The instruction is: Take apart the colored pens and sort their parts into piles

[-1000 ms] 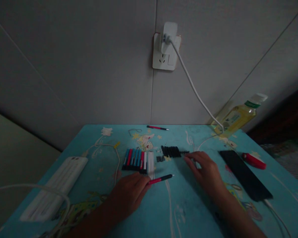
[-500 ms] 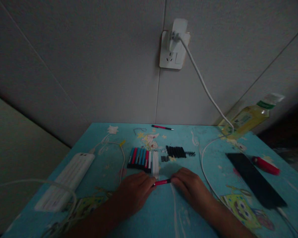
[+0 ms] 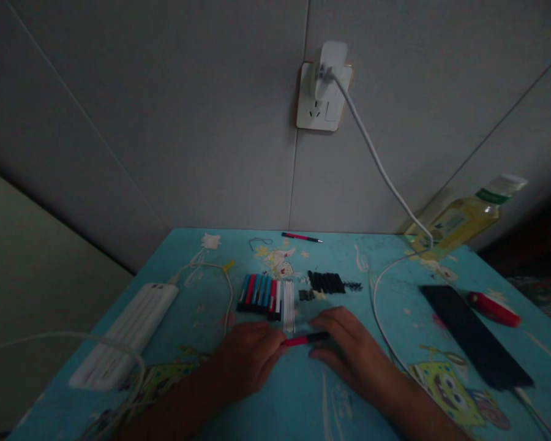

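My left hand (image 3: 251,355) pinches one end of a red and black pen barrel (image 3: 298,340) low over the table. Around the black end, my right hand (image 3: 344,346) has its thumb and fingers parted, slightly blurred. Just beyond lie a row of blue, red and white pen barrels (image 3: 259,293) and, beside it, several thin white refills (image 3: 289,306). Right of those are a row of black pen parts (image 3: 326,282), a few small dark grey pieces (image 3: 306,295) and a scatter of tiny dark bits (image 3: 352,286). A whole red and black pen (image 3: 302,237) rests near the wall.
A white power strip (image 3: 126,337) with cables is on the left. To the right lie a dark phone (image 3: 475,337), a red object (image 3: 493,309) and a white charging cable (image 3: 375,300). A bottle of yellow liquid (image 3: 461,220) leans at the back right.
My right thumb and fingers have parted from their grip around the pen barrel's black end, uncovering more of it. My left hand keeps its hold. The view has shifted slightly.
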The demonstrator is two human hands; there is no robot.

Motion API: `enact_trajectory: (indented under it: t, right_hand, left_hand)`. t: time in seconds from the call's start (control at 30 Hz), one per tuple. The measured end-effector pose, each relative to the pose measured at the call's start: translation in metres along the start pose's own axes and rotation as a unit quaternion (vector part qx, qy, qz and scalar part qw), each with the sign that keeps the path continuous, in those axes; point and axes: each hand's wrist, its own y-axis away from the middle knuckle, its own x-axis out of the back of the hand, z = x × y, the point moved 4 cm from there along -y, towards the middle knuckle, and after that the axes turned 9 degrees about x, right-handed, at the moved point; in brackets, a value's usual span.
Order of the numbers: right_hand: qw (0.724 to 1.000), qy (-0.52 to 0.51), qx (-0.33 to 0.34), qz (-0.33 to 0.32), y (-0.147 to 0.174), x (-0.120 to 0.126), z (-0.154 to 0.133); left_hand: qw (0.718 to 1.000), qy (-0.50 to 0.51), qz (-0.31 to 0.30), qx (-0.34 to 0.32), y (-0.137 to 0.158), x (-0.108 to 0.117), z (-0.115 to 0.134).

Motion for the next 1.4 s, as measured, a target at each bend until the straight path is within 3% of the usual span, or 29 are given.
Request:
enact_trajectory:
  t: [0.17, 0.33, 0.5, 0.63, 0.8, 0.9, 1.07, 1.4]
  right_hand:
    - [0.998, -0.015, -0.001, -0.066, -0.004, -0.009, -0.002]
    - [0.998, -0.029, -0.029, -0.045, -0.005, -0.009, -0.001]
    - [0.996, -0.041, -0.026, -0.075, 0.000, -0.012, 0.002]
    - [0.997, -0.061, -0.045, -0.031, 0.002, -0.012, 0.005]
    - [0.996, -0.049, -0.040, -0.068, 0.000, -0.013, 0.005]
    - [0.994, -0.065, -0.069, -0.047, -0.001, -0.010, 0.007]
    - [0.994, -0.072, -0.061, -0.060, -0.001, -0.010, 0.006]
    - [0.966, -0.161, -0.191, 0.073, 0.005, 0.010, 0.035]
  left_hand:
    - [0.999, -0.024, 0.006, -0.027, 0.000, -0.003, 0.004]
    - [0.999, -0.025, 0.008, -0.030, -0.001, -0.006, 0.004]
    - [0.999, -0.030, -0.001, -0.026, -0.001, -0.006, 0.004]
    - [0.999, -0.028, 0.016, -0.029, -0.001, -0.004, 0.004]
    - [0.999, -0.027, 0.020, -0.032, -0.001, -0.002, 0.006]
    - [0.999, -0.025, 0.021, -0.026, 0.000, -0.003, 0.004]
    - [0.999, -0.027, 0.040, -0.020, -0.001, -0.001, 0.004]
    - [0.997, -0.027, 0.058, 0.049, -0.003, 0.001, -0.005]
